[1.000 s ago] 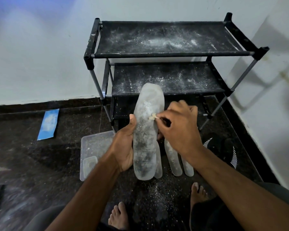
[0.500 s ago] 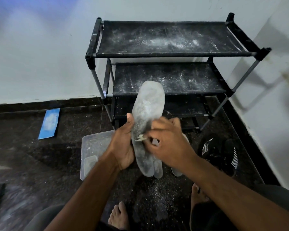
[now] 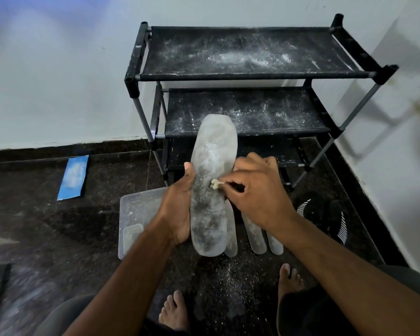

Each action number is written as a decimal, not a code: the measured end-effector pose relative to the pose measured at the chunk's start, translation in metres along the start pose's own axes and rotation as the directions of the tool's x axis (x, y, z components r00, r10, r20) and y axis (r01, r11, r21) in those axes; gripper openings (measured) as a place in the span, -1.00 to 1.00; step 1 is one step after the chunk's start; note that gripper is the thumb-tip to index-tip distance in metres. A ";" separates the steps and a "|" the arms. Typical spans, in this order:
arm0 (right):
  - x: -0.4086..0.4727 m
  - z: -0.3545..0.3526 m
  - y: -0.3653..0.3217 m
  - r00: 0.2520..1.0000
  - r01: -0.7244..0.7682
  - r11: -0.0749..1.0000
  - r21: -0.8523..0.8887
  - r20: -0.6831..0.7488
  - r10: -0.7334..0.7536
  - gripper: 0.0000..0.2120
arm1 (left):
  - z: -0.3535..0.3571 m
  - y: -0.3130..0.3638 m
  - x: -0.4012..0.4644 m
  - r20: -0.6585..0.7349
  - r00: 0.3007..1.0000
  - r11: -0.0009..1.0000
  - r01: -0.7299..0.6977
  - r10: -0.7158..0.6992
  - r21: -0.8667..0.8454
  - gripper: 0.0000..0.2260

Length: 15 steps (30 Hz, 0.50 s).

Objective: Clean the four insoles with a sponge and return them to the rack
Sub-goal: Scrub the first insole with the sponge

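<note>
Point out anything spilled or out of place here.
White powder is scattered over the rack's top shelf, its middle shelf and the floor by the feet. A blue card lies loose near the wall.

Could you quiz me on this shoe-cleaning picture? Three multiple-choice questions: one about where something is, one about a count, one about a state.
1. Where is the clear plastic tub?
A. On the rack's top shelf
B. On the floor, left of the held insole
C. In the person's lap

2. How many insoles lie on the floor?
A. One
B. Three
C. Five

3. What state is the held insole in?
A. Dusty
B. Spotless
C. Torn in half

Answers:
1 B: the tub sits on the floor.
2 B: three insoles lie behind the held insole.
3 A: powder streaks it where the right hand rubs a sponge; the left hand grips it.
</note>
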State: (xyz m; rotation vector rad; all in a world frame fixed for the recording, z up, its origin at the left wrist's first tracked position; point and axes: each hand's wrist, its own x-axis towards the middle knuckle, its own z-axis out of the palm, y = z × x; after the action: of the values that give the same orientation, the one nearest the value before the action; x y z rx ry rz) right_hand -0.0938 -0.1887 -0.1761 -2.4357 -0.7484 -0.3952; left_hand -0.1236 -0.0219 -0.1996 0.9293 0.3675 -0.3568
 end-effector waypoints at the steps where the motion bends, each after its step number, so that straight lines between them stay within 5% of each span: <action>1: -0.001 0.000 -0.002 1.000 0.001 1.000 -0.003 0.008 -0.001 -0.96 | 0.002 0.001 -0.001 -0.007 1.000 1.000 -0.001 0.001 0.001 -0.45; 6: -0.013 0.009 -0.013 0.960 0.161 0.987 0.005 0.233 -0.158 -0.86 | 0.002 0.003 -0.003 -0.019 1.000 0.999 0.009 -0.010 -0.042 -0.38; 10: -0.004 0.001 -0.004 0.995 0.049 0.998 -0.033 0.091 -0.046 -0.92 | 0.007 0.004 -0.006 -0.028 1.000 0.999 -0.005 0.004 -0.043 -0.43; 15: -0.013 0.009 -0.016 0.936 0.140 0.990 0.028 0.322 -0.142 -0.84 | 0.006 0.005 -0.005 -0.046 0.999 0.991 0.011 -0.017 -0.132 -0.35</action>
State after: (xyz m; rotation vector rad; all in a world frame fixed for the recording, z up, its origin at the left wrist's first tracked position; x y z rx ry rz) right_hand -0.1126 -0.1776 -0.1818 -2.4798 -1.0657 -0.0423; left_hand -0.1250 -0.0235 -0.1899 0.8075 0.4356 -0.3199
